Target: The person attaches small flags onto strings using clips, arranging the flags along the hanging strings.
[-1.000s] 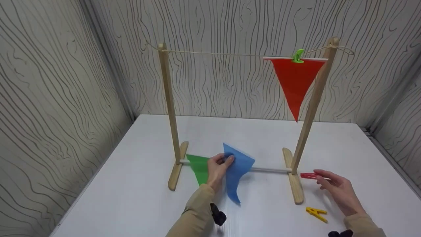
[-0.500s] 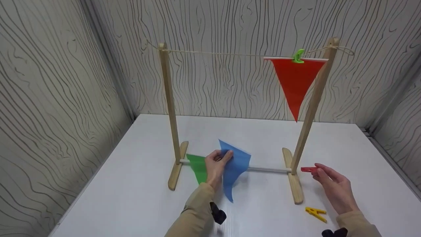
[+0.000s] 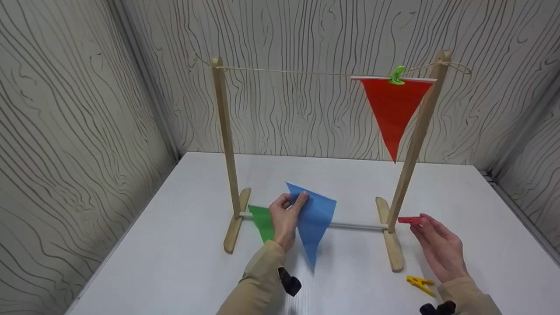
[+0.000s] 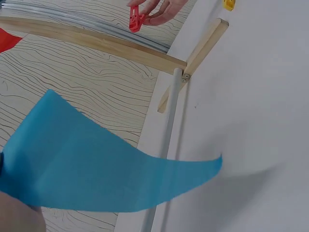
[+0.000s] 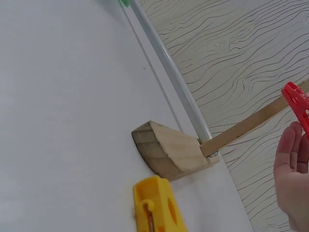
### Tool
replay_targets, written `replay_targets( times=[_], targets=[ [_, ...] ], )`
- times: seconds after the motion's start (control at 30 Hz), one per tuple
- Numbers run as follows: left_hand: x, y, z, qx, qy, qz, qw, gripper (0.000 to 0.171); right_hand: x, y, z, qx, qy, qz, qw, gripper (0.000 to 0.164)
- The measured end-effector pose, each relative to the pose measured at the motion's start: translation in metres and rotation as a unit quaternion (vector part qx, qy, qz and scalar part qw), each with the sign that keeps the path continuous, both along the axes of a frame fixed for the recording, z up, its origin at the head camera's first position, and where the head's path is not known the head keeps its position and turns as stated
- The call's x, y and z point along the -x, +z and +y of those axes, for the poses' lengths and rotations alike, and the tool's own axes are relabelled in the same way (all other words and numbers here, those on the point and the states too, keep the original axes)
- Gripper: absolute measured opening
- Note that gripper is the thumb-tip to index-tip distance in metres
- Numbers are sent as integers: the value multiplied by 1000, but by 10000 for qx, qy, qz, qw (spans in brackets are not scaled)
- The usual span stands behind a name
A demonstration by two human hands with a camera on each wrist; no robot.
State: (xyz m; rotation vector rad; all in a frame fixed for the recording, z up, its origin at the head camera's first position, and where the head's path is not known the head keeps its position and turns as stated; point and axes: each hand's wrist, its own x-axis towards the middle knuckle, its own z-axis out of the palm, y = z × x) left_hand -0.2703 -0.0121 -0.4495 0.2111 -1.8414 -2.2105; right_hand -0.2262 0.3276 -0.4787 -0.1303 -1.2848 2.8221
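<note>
On the white tabletop [image 3: 175, 262] stands a wooden drying frame: two upright posts on flat feet, the left post [image 3: 224, 135] and the right post [image 3: 415, 135], joined low down by a thin white crossbar [image 3: 356, 225] and at the top by a pale string [image 3: 297, 72]. Left hand [image 3: 285, 217]: raised just in front of the crossbar, thumb and fingers pinching the upper edge of a blue triangular paper pennant [image 3: 315, 218], which hangs point-down with its tip just above the table (the left wrist view shows the same sheet [image 4: 96, 169] curling across the crossbar). Behind this hand, a green triangular pennant [image 3: 262, 221] lies on the tabletop, draped over the crossbar beside the left post's foot. Right hand [image 3: 437, 245]: held near the base of the right post, fingertips pinching a red plastic clothes peg [image 3: 409, 220]; the remaining fingers are loosely extended (the right wrist view shows the peg [image 5: 299, 108] at the fingertips). A yellow plastic clothes peg [image 3: 421, 284] lies on the table beside the right wrist, near the right foot of the frame. High on the string, next to the right post, a red triangular pennant [image 3: 391, 113] hangs point-down, fastened by a green plastic clothes peg [image 3: 397, 74].
</note>
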Motion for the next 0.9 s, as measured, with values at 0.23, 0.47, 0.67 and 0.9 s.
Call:
replay_targets(
  times=[0.23, 0.47, 0.67, 0.9],
  targets=[
    [-3, 15, -3, -208, 37, 150, 9997, 26, 0, 9, -6, 171, -215, -67, 9996, 19],
    [-6, 30, -5, -473, 30, 368, 9982, 24, -3, 16, -11, 386, -198, 246, 9988, 20],
    [-7, 40, -8, -786, -113, 460, 9958, 34, -4, 22, -15, 828, -55, 451, 9955, 22],
    [-8, 52, -10, -925, -284, 632, 9933, 43, -5, 32, -22, 1308, 27, 811, 9881, 25]
  ],
)
